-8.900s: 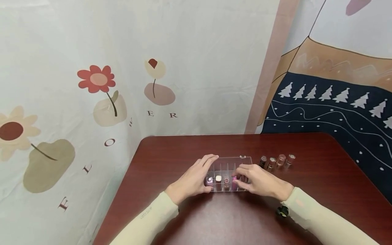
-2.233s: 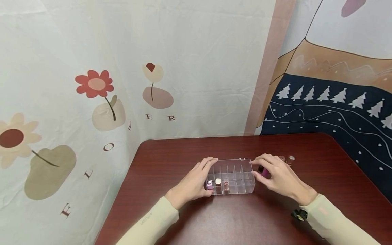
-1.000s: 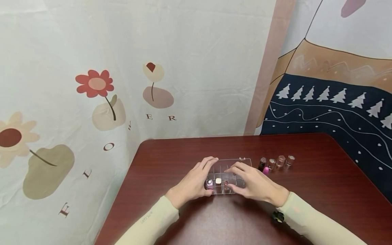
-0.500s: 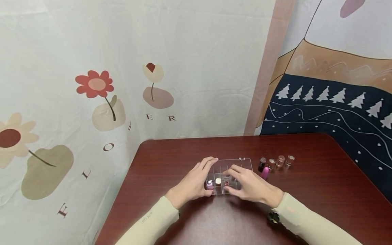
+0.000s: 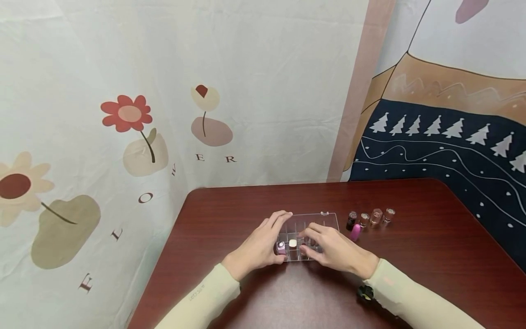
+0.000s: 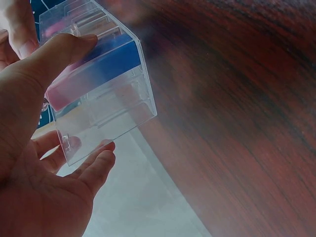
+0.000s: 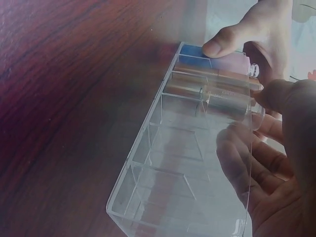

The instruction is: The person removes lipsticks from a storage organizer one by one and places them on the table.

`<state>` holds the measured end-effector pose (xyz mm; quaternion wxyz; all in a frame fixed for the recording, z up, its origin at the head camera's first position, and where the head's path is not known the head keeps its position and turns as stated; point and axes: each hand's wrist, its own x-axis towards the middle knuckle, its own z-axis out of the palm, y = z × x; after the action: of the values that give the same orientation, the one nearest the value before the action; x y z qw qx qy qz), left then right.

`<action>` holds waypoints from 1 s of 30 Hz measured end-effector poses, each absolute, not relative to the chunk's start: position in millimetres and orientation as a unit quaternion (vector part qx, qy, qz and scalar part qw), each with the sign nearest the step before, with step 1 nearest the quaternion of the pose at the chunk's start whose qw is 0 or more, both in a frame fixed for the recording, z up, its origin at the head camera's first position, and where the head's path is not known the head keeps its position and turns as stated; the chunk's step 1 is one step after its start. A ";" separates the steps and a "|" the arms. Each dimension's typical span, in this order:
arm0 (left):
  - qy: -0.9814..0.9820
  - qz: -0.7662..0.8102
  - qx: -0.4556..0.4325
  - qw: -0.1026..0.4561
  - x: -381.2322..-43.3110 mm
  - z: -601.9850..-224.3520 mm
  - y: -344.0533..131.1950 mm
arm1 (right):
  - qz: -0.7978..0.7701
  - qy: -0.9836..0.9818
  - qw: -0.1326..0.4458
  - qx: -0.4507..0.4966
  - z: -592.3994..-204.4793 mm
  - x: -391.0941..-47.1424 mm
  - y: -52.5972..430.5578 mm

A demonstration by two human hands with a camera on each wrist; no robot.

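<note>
A clear plastic divided organizer [image 5: 292, 224] stands on the table. My left hand [image 5: 256, 242] grips its left end, thumb in front and fingers behind. Three cosmetic tubes fill neighbouring slots on that side: a pink-and-blue one [image 6: 116, 61], a white-capped one [image 5: 293, 243] and a clear-topped brownish lipstick tube [image 7: 228, 102]. My right hand [image 5: 339, 249] reaches over the organizer and pinches the top of this third tube between thumb and fingers. The tube still sits within its slot. Slots to its right hold nothing, as the right wrist view shows.
Right of the organizer a dark tube [image 5: 351, 221] and several clear-capped tubes [image 5: 376, 217] stand in a row. A bright pink tube [image 5: 355, 232] is just in front of them. The reddish-brown table [image 5: 230, 205] meets a printed cloth backdrop [image 5: 267, 114] behind.
The pink tube, earlier in the organizer's fourth slot, is now on the table by the dark tube. My right hand has come back left to the third tube. My left hand kept its grip.
</note>
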<state>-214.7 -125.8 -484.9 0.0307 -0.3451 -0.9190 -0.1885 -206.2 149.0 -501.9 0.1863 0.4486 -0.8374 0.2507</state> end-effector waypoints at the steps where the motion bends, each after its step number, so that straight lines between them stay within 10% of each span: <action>1: -0.919 -0.188 -0.345 0.030 -214.6 -484.9 -125.9 | 0.251 -0.837 0.187 0.449 -501.9 -206.3 148.8; 30: -0.916 -0.195 -0.349 0.032 -212.8 -483.5 -126.5 | 0.254 -0.829 0.222 0.446 -480.8 -203.6 155.9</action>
<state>-212.8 -126.5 -483.5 0.0324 -0.3493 -0.9159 -0.1951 -203.6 155.9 -480.8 0.2225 0.4459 -0.8290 0.2540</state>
